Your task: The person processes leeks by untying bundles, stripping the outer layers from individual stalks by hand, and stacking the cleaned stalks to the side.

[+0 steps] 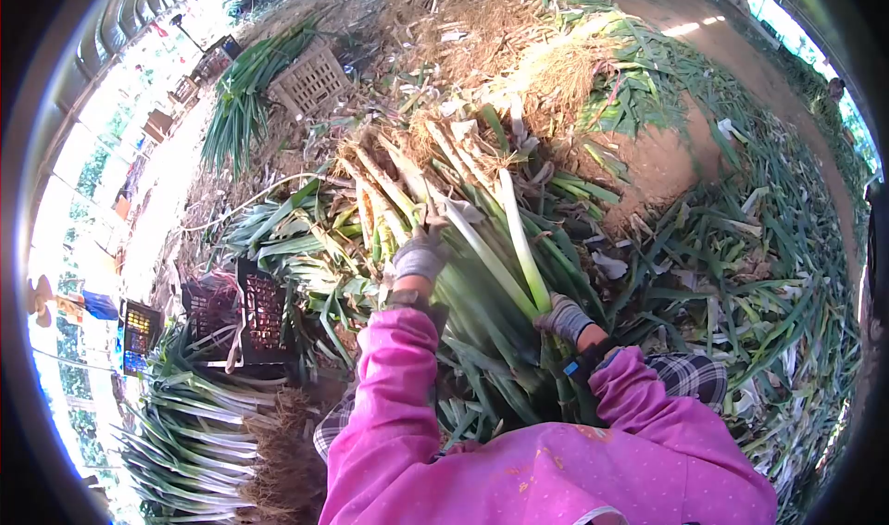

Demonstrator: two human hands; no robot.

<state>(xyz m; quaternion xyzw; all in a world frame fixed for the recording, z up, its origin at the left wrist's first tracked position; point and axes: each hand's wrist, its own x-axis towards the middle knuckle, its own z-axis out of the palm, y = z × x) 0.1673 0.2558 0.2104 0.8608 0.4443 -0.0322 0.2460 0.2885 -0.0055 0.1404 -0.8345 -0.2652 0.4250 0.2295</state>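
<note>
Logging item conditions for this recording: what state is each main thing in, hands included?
Left hand: gloved, on the leek pile; grip unclear.
Right hand: gloved, closed on white leeks.
White leeks: pale stalks bare, green ends on.
Leek pile: loose, roots on.
Laid leeks: side by side, roots on.
Beige crate: on the ground; which way up unclear.
Leaves: scattered.

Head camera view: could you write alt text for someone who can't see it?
A person in a pink top works over a heap of leeks, gloved left hand on the stalks and gloved right hand by two pale stems. More leeks, roots attached, lie at lower left near a black crate.
</note>
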